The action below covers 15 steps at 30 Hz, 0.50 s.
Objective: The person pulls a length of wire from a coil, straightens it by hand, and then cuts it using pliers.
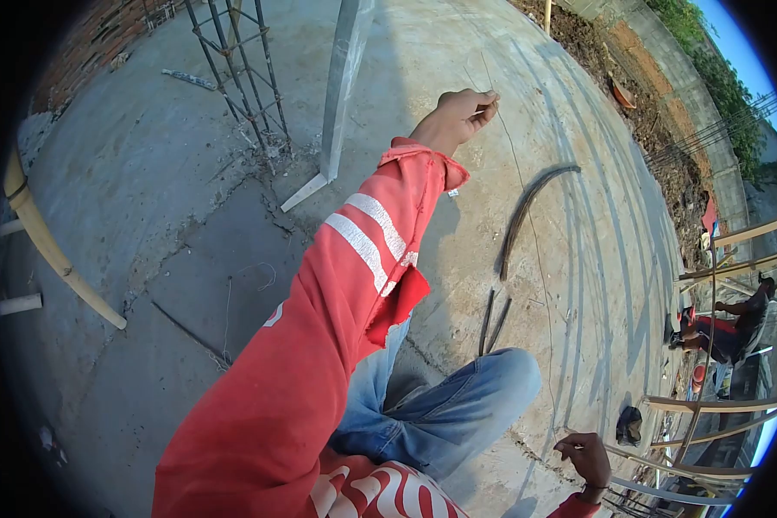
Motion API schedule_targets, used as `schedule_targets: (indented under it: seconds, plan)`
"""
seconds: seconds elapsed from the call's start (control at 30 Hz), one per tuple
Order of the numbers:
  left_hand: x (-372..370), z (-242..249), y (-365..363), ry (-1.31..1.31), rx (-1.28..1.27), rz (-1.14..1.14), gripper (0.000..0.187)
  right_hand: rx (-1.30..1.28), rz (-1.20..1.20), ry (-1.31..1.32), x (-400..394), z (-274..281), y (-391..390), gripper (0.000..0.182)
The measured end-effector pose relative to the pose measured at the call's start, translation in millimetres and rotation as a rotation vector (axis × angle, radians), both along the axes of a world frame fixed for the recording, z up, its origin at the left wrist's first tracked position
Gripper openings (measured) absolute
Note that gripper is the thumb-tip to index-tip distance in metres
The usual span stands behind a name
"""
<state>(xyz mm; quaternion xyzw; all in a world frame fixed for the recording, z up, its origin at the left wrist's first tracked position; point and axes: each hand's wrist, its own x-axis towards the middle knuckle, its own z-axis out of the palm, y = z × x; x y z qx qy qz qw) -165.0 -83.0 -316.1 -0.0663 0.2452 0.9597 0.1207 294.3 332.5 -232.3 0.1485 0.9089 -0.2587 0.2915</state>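
My left hand (468,114), at the end of an outstretched red sleeve, pinches a long thin wire (536,237) near its far end. The wire runs over the concrete floor towards my right hand (585,458), low at the right. Its fingers are curled together at the wire's near end; the exact grip there is too small to make out. Between the hands, a bundle of dark wire (518,214) lies bent on the floor. Two short dark rods (493,323) lie beside my jeans-clad knee (501,388).
A rebar column cage (240,73) and a metal post (344,86) stand ahead. A bamboo pole (56,250) leans at left. A black bag (629,426) sits at right, near wooden bars (716,404) and another person (734,324). Concrete floor (432,52) surrounds me.
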Motion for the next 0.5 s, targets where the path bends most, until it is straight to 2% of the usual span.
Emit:
schedule_targets:
  seconds: [0.03, 0.1, 0.13, 0.17, 0.23, 0.27, 0.33, 0.37, 0.43, 0.5]
  plan:
    - [-3.3, -3.7, -1.5, 0.002, 0.0, 0.005, 0.014, -0.158, -0.005, -0.197, 1.7, 4.2, -1.5, 0.011]
    - [-10.7, -9.9, -5.9, -0.037, 0.098, 0.026, 0.014, -0.428, -0.062, -0.391, 5.0, 21.4, -4.3, 0.013]
    - [-11.2, -10.7, -10.6, -0.037, 0.101, 0.03, 0.014, -0.648, 0.045, -0.325, 7.7, 26.9, 10.6, 0.02]
    - [-11.0, -12.4, -16.5, -0.051, 0.115, 0.059, 0.013, -1.061, -0.08, 0.168, 32.7, 19.7, 11.6, 0.02]
    - [-12.0, -15.7, -21.7, -0.07, 0.128, 0.083, 0.013, -1.211, -0.272, 0.688, 33.1, 16.5, 11.4, 0.025]
    - [-13.5, -15.8, -22.4, -0.076, 0.169, 0.089, 0.013, -1.21, -0.276, 0.689, 31.4, 17.7, 13.1, 0.025]
    - [-15.0, -16.6, -21.2, -0.08, 0.208, 0.096, 0.013, -0.822, -0.804, 0.782, 19.7, 19.6, 18.9, 0.021]
    - [-15.2, -17.1, -18.5, -0.063, 0.166, 0.077, 0.013, -0.822, -0.805, 0.782, 14.3, 16.8, 13.0, 0.021]
    - [-10.3, -12.8, -13.3, -0.046, 0.127, 0.061, 0.013, 0.021, -0.366, 0.423, 6.1, 8.2, 0.1, 0.023]
    - [-7.2, -9.5, -6.9, -0.058, 0.071, 0.066, 0.013, 0.046, -0.116, 0.045, 4.2, 5.6, -13.0, 0.022]
